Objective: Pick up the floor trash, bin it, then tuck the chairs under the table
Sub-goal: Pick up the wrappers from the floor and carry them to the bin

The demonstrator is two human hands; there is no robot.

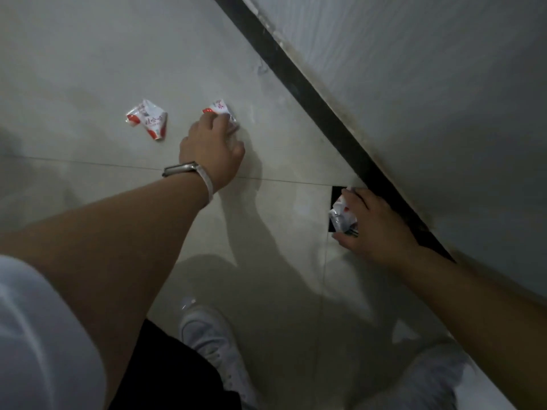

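Left hand (211,143): stretched far out over the floor, fingers curled down on the middle wrapper (218,107), pinching its near edge. Whether the wrapper is lifted off the tile I cannot tell.

Right hand (376,226): clenched round the right wrapper (342,216), thumb beneath, fingers over the top. This one is crushed into a tight wad and held just beside the skirting.

Left wrapper (148,119): lies loose on the floor, to the left of my left hand and apart from it.

Wrapper material: thin glossy film, white with red patches and red print, creased into sharp folds with edges sticking up. All three look the same kind.

Floor (88,54): large pale tiles, smooth and shiny, with thin grout lines. A small black square inset (336,193) sits at a tile corner behind the right wrapper.

Skirting (296,93): flat black strip running diagonally from far centre to near right, with pale dusty smears along its upper edge. Wall (414,84) above it: matt pale grey with faint fine ribbing.

Left wrist: wristband (189,170), a slim oblong metallic-looking body on a pale strap.

Near edge: white shoe (213,344), smooth upper, blurred; black shorts (177,380); white sleeve (38,335) at near left. Soft shadows of both arms fall on the tile.
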